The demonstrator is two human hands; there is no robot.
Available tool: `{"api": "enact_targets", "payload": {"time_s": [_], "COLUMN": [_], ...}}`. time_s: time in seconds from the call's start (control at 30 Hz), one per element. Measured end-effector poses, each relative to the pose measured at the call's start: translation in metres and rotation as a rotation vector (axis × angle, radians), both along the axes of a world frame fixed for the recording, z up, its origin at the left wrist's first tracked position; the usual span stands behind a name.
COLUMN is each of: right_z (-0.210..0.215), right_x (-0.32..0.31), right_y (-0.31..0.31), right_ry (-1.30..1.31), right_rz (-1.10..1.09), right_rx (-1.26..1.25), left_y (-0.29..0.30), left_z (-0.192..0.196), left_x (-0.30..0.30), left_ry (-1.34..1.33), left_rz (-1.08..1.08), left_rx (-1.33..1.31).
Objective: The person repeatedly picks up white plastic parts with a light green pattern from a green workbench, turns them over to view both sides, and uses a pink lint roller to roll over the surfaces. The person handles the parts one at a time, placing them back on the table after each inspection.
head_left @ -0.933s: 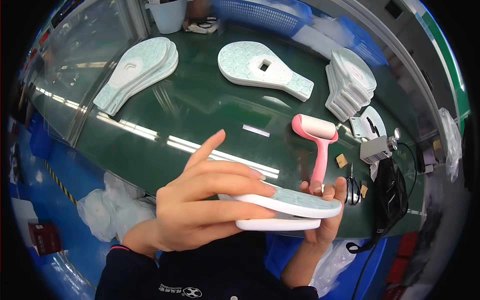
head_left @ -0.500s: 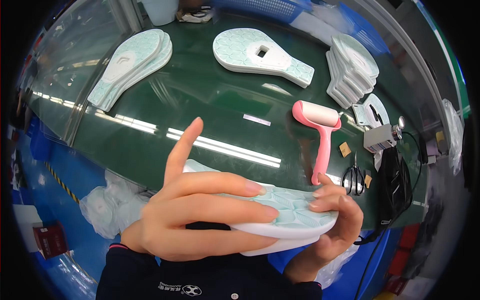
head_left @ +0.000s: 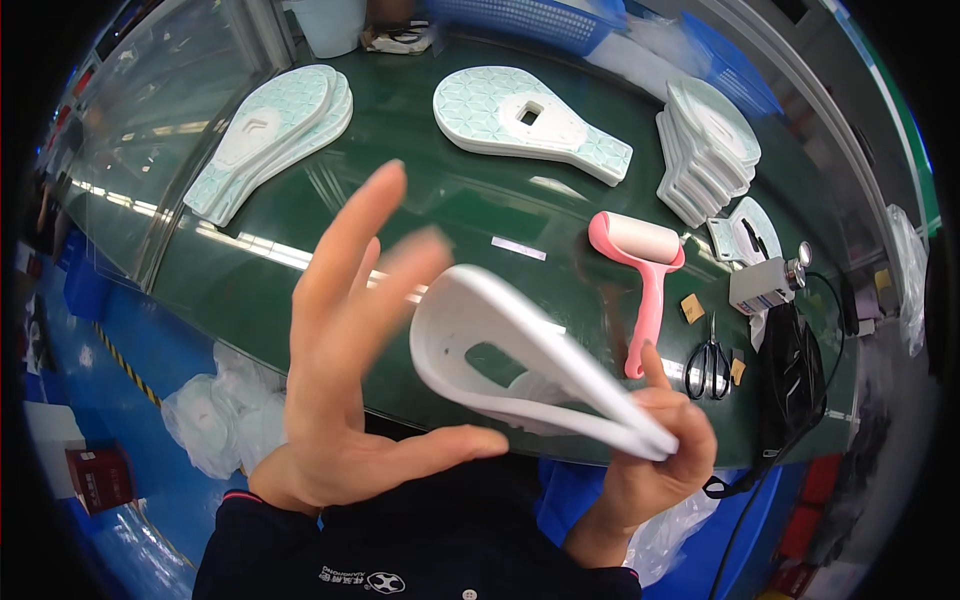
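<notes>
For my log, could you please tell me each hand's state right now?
Left hand: open, gripping nothing.
Right hand: closed on one end of a white, curved, plastic-looking shell.

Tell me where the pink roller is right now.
In the head view, the pink roller lies right of centre on the green table, its handle pointing toward the right hand, with the black scissors just right of the handle.

Left hand (head_left: pixel 340 400) blurred (only partly); blue basket (head_left: pixel 530 25) cut by top edge.
</notes>
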State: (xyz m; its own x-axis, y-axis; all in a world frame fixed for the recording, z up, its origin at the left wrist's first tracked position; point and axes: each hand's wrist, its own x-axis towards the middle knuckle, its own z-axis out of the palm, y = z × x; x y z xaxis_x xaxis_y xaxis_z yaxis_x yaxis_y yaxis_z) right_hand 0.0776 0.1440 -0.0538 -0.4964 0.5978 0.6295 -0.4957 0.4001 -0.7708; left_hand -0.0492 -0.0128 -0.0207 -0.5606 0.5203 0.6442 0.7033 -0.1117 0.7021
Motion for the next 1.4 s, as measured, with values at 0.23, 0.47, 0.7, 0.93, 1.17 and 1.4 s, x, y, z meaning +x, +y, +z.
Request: {"api": "enact_targets", "payload": {"time_s": [0.23, 0.47, 0.7, 0.93, 1.17, 1.4], "right_z": [-0.017, -0.029, -0.039, -0.043, 0.008, 0.008], "right_x": [0.013, 0.004, -0.007, -0.004, 0.003, 0.004], "right_y": [0.003, 0.013, 0.007, 0.014, 0.025, 0.025], "right_ry": [0.091, -0.022, -0.239, -0.204, -0.178, -0.121], "right_rz": [0.04, 0.117, 0.073, 0.119, -0.018, -0.132], "right_rx": [-0.336, -0.164, -0.053, -0.025, 0.497, 0.503], "left_y": [-0.006, -0.006, -0.006, -0.01, 0.001, 0.009], "left_z": [-0.008, 0.013, 0.016, 0.012, 0.016, 0.0], "left_x": [0.019, 0.006, 0.014, 0.013, 0.011, 0.001], "left_ry": [-0.622, -0.062, 0.223, 0.235, 0.246, 0.074], "left_rz": [-0.159, -0.193, -0.095, -0.112, -0.055, -0.152], "left_rx": [-0.023, -0.219, -0.259, -0.271, -0.321, -0.188]}}
